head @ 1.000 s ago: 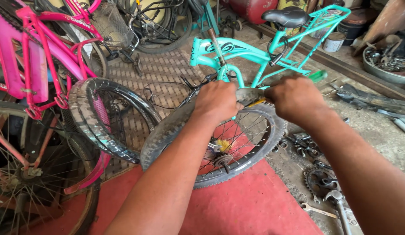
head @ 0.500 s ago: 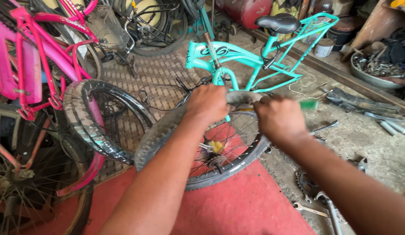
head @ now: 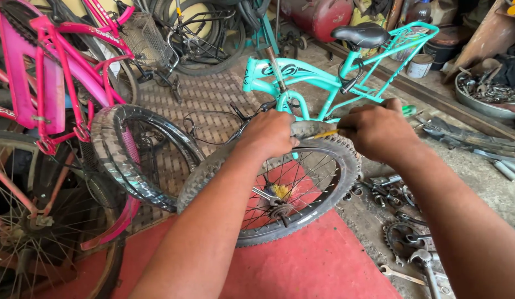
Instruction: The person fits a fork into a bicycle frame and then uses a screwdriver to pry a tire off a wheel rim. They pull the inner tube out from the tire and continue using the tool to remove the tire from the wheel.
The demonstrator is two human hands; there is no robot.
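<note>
Bicycle wheel (head: pixel 279 199) stands upright on a red mat (head: pixel 301 271), just in front of the turquoise bike (head: pixel 318 77). Left hand (head: pixel 268 134) is clamped over the tyre's top edge. Right hand (head: pixel 379 130) is closed around a tool with a yellowish shaft (head: pixel 324 133), its tip at the tyre. Loose sprockets (head: pixel 401 238) lie right of the wheel.

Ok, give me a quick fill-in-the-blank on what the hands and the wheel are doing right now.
1. The left hand grips the top of the ____ on the wheel.
2. The right hand holds a lever with a ____ handle against the tyre.
3. The wheel stands on a ____ mat.
4. Behind the wheel stands a ____ bicycle with a black saddle.

Missing words: tyre; green; red; turquoise
</note>
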